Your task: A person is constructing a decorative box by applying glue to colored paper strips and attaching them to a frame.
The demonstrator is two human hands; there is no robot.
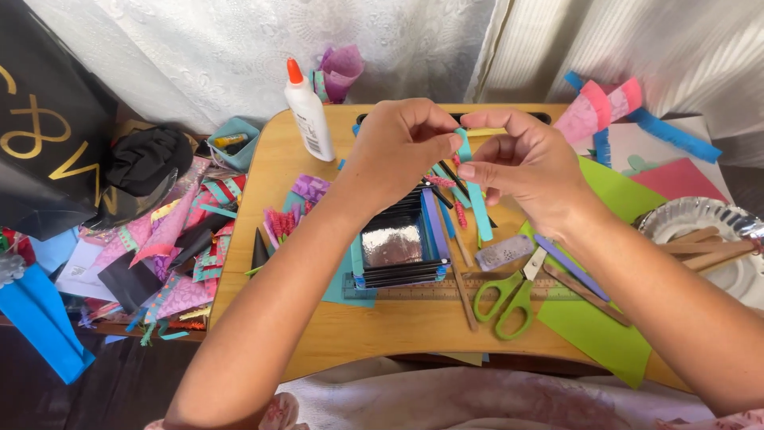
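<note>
Both hands meet above the middle of the wooden counter (263, 263), pinching 1 teal paper strip (476, 195) at its top end: the left hand (402, 147) has thumb and fingertips pressed together on it, and the right hand (521, 163) is clamped on it just beside, so the strip hangs free down to the counter, probably held up to keep it straight. Under the hands sits a dark frame with a shiny silver centre (394, 243), resting against a ruler (446, 288). Green scissors (509, 295) lie just right of it on green paper (597, 330), within easy reach. A white glue bottle (309, 115) stands upright near the far edge. Scraps (171, 239) crowd the left side; open counter shows only along the near edge.
</note>
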